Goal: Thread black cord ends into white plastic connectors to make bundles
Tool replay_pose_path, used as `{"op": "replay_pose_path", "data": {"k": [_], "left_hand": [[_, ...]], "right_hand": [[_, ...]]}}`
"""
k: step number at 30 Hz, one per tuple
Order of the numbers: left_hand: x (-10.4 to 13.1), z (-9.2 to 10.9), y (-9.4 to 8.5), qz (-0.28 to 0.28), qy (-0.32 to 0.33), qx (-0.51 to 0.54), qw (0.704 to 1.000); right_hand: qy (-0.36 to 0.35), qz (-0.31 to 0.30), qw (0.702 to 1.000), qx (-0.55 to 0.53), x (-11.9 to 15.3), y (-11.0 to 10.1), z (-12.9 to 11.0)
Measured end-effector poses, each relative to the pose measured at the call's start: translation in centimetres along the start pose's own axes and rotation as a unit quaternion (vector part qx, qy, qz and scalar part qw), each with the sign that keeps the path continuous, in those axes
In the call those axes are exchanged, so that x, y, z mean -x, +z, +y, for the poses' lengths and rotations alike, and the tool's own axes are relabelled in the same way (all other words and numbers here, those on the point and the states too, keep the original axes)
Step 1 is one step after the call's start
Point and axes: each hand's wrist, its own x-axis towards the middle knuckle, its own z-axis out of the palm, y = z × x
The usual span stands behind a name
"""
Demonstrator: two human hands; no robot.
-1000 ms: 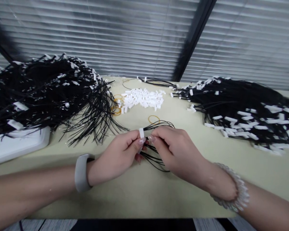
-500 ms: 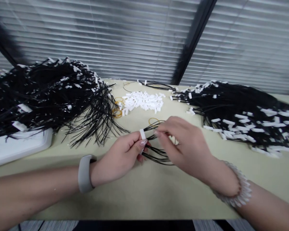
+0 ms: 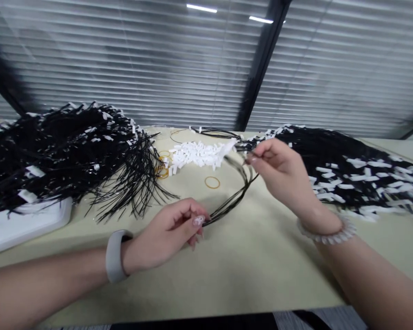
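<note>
Between my hands a small bundle of black cables [image 3: 231,201] curves above the table. My left hand [image 3: 174,231] pinches one end of it near the middle. Up and to the right, my right hand [image 3: 284,178] is closed on the other part, and a blurred white tag [image 3: 228,147] sticks out to the left of its fingertips. A yellow rubber band [image 3: 212,182] lies flat on the table beyond the bundle. Behind it is a heap of small white pieces [image 3: 196,154].
A large pile of black cables [image 3: 55,151] with white tags fills the left, beside a white container [image 3: 27,227]. Another tagged cable pile [image 3: 337,151] lies at the right. More rubber bands [image 3: 162,172] are near the white pieces. Blinds [image 3: 179,68] stand behind the table [image 3: 206,279].
My right hand has moved up and away from my left, drawing the bundle out into a curve. The white tag that was by my left fingers now shows by my right. The view has shifted slightly.
</note>
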Motion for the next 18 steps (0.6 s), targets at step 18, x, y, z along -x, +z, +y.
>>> {"op": "replay_pose_path", "data": {"k": [18], "left_hand": [[0.7,-0.5,-0.8,-0.086,0.037,0.057,0.994]], "right_hand": [[0.173,-0.010,0.948,-0.268,-2.2,-5.3,4.2]]}}
